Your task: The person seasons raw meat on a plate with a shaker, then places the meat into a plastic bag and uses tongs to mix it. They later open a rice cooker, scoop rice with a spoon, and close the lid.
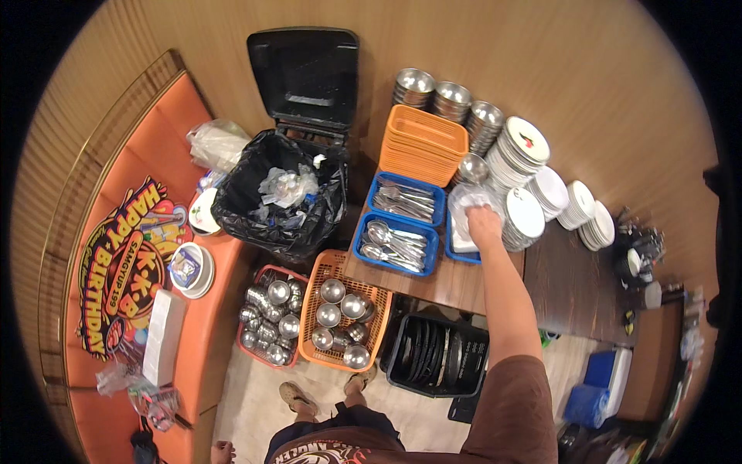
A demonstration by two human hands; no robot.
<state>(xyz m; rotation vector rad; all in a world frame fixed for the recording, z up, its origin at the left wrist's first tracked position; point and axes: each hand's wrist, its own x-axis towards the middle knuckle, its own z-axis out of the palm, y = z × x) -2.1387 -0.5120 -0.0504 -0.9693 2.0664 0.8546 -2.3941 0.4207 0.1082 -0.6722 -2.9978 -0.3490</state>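
My right hand [484, 223] reaches over the wooden table and grips a clear plastic bag [468, 201], which lies over a blue basket [472, 255] with white contents. Stacked white plates [523, 214] stand just right of the hand. To its left, one blue basket [371, 267] holds metal spoons [397, 243], and another [443, 200] holds metal forks [403, 200]. My left hand [222, 452] hangs low at the bottom edge, its fingers partly curled; the arm is out of view.
An open black trash bin [229, 197] holds plastic waste. Orange baskets [423, 145] and steel bowls [414, 87] are stacked behind. Floor baskets [310, 354] hold round steel bowls; a black crate [437, 391] holds dark pans. An orange bench [203, 325] borders the left.
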